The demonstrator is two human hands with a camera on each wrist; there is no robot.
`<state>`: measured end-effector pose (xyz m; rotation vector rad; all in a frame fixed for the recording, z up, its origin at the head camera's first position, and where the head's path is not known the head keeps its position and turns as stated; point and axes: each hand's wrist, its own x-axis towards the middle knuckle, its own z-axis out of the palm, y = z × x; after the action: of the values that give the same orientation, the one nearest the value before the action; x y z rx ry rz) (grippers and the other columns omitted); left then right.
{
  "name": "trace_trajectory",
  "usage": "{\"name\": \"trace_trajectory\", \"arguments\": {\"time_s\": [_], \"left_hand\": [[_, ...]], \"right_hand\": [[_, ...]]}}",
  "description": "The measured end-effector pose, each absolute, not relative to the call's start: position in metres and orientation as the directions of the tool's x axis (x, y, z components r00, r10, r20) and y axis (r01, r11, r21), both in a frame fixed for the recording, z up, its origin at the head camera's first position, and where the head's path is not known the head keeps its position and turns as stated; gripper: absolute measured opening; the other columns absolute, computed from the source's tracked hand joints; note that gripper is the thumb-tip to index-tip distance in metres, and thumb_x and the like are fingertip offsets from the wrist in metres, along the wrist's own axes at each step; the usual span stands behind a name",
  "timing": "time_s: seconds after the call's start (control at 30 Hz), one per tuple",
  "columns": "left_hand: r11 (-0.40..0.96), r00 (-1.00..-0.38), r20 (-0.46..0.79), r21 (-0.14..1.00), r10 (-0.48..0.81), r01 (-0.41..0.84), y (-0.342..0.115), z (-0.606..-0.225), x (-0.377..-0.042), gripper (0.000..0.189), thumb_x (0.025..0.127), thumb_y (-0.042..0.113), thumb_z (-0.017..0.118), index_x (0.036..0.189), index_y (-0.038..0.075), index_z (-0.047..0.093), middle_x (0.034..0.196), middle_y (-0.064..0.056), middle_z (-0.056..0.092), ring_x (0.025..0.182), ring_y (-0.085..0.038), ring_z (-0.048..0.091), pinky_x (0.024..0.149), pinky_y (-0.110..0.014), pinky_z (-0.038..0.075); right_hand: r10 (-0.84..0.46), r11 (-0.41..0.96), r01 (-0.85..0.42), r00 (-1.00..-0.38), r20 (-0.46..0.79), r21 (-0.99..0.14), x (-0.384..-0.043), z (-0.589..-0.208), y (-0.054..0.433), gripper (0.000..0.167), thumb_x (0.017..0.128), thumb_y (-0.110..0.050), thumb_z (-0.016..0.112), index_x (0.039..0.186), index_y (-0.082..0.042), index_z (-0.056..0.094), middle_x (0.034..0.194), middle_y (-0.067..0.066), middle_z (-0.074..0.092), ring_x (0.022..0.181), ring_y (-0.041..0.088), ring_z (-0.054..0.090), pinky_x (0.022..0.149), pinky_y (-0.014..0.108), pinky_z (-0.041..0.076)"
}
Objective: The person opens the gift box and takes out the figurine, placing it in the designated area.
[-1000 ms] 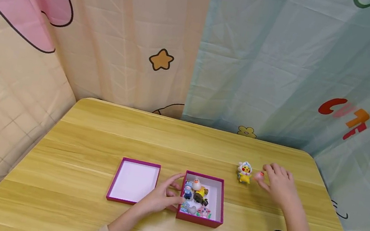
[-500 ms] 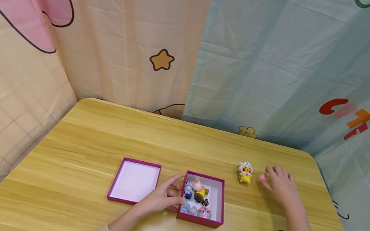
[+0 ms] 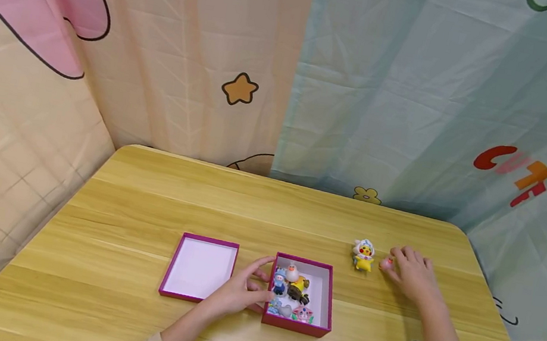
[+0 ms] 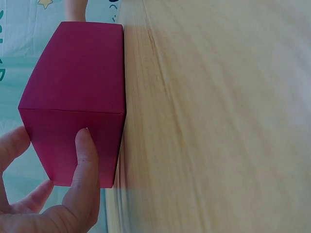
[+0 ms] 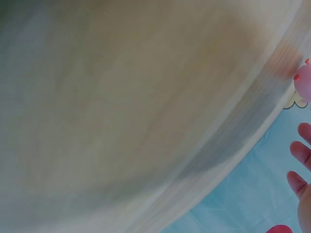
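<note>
My left hand point(image 3: 233, 293) rests against the left wall of a magenta box point(image 3: 330, 301), with fingers and thumb touching the outside. The thumb point(image 4: 86, 150) lies flat on that wall in the left wrist view. Inside the box lie several small toy figures, among them a blue one point(image 3: 279, 280) and a yellow-and-brown one point(image 3: 297, 289). At the right of the table, my right hand point(image 3: 415, 279) pinches a small round pink toy figure point(image 3: 386, 263) between thumb and forefinger. The toy point(image 5: 303, 83) shows partly at the edge of the right wrist view.
A yellow toy figure with a white hood point(image 3: 364, 255) stands just left of the right hand. The magenta-edged box lid point(image 3: 200, 267) lies inside-up left of the box, beside the left hand. Printed curtains point(image 3: 400, 95) hang behind the wooden table point(image 3: 166, 195).
My right hand has shifted slightly toward me and lower, the pink toy figure still at its fingertips. The left hand and box have stayed put.
</note>
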<state>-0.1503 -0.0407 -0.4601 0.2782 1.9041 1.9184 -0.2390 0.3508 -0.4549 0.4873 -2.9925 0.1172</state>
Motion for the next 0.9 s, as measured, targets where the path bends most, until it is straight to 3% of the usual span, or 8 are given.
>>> {"name": "trace_trajectory", "arguments": {"time_s": [0.9], "left_hand": [[0.029,-0.894,-0.145,0.989,0.423,-0.147,-0.0405,-0.4597,-0.15,0.069,0.083,0.006,0.064,0.142,0.013,0.03,0.114,-0.02,0.043,0.079,-0.016,0.056,0.066,-0.042,0.058]], "right_hand": [[-0.311,0.944,-0.321,-0.943,0.122,-0.076,-0.2352,-0.4531,0.3504,0.04,0.085,-0.035,0.064,0.11,-0.006,0.05,0.107,0.015,0.048,0.099,0.038,0.045,0.079,0.058,0.037]]}}
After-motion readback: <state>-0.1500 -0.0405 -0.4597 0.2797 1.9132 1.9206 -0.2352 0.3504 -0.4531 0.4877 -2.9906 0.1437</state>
